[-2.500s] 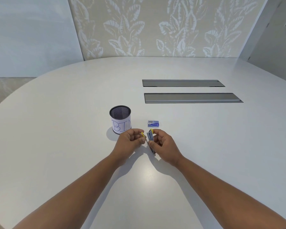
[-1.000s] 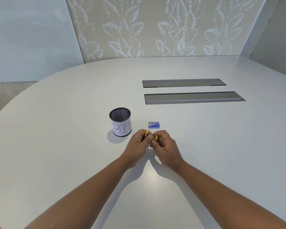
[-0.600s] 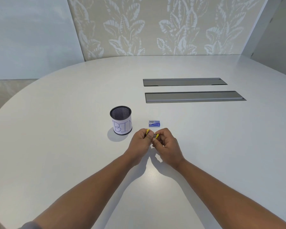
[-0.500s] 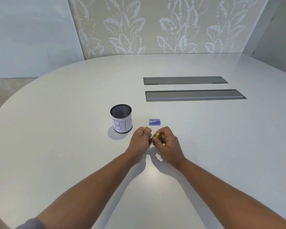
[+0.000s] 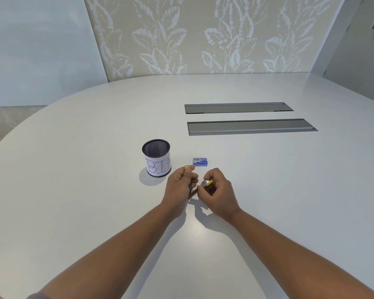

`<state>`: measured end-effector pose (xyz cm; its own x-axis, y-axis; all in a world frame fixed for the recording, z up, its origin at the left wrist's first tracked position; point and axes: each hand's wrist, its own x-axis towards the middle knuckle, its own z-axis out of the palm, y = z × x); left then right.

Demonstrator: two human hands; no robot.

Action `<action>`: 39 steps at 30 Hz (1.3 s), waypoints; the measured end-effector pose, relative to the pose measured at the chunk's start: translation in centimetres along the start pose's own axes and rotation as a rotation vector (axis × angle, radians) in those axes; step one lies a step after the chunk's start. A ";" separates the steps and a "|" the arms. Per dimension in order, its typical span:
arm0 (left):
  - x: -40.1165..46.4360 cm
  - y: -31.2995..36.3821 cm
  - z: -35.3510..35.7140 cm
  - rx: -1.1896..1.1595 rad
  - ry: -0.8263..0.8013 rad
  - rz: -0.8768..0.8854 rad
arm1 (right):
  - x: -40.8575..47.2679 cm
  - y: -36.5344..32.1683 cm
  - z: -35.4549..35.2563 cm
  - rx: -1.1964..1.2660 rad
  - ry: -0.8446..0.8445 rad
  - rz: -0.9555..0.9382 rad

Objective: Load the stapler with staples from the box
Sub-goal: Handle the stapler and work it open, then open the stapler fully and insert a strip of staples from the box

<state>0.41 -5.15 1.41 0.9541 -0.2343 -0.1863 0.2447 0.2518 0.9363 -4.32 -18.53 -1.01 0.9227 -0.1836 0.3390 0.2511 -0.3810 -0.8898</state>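
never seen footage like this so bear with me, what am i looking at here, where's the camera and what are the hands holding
There is no machine here. The camera sits on a person's head and looks forward and down, so you see their own two bare arms reaching out over a white table.

On the table stand a black mesh cup with a paper label reading BIN and, to its right, a small blue staple box. Farther back are two grey panels set into the tabletop.

The left hand and right hand each grip part of a small stapler with yellow ends, seemingly opened out. The fingers hide most of it, so whether staples are in it cannot be told.
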 end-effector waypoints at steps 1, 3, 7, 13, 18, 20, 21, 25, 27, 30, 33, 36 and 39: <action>0.0 0.0 -0.1 -0.006 0.001 0.000 | -0.1 0.0 0.0 -0.008 -0.005 0.002; 0.1 -0.1 -0.3 -0.014 0.006 0.003 | -0.2 -0.1 0.0 -0.020 -0.012 0.009; 0.1 -0.3 -0.5 0.028 0.029 0.009 | -1.0 -0.1 0.1 -0.040 0.003 0.008; 1.0 -0.1 -0.5 0.166 0.068 0.058 | -1.6 -0.1 -0.2 -0.104 0.025 0.015; 2.2 0.5 -1.3 0.448 0.076 0.101 | -1.5 -0.1 -0.3 -0.153 0.006 0.044; 2.6 0.5 -1.7 0.526 0.098 0.114 | -1.4 -0.1 -0.4 -0.188 -0.020 0.062; 2.8 0.5 -1.9 0.548 0.101 0.112 | -1.4 -0.1 -0.5 -0.206 -0.036 0.066; 3.3 0.6 -2.3 0.571 0.088 0.128 | -1.5 -0.3 -0.7 -0.253 -0.113 0.067; 3.5 0.7 -2.5 0.603 0.093 0.146 | -1.6 -0.5 -0.6 -0.295 -0.166 0.060; 3.9 0.4 -2.7 0.587 0.104 0.151 | -1.6 -1.1 -0.6 -0.366 -0.239 0.067; 3.9 0.3 -2.8 0.554 0.100 0.151 | -1.2 -1.7 -0.7 -0.410 -0.341 0.097; 3.9 0.5 -2.6 0.488 0.085 0.144 | -0.8 -2.3 -0.9 -0.432 -0.404 0.125; 4.0 0.6 -2.4 0.416 0.086 0.107 | -0.6 -2.3 -0.8 -0.461 -0.407 0.159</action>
<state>4.84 -3.65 0.49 0.9855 -0.1440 -0.0893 0.0701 -0.1329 0.9886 -5.63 -18.24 1.04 0.9985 0.0544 -0.0101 0.0339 -0.7454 -0.6657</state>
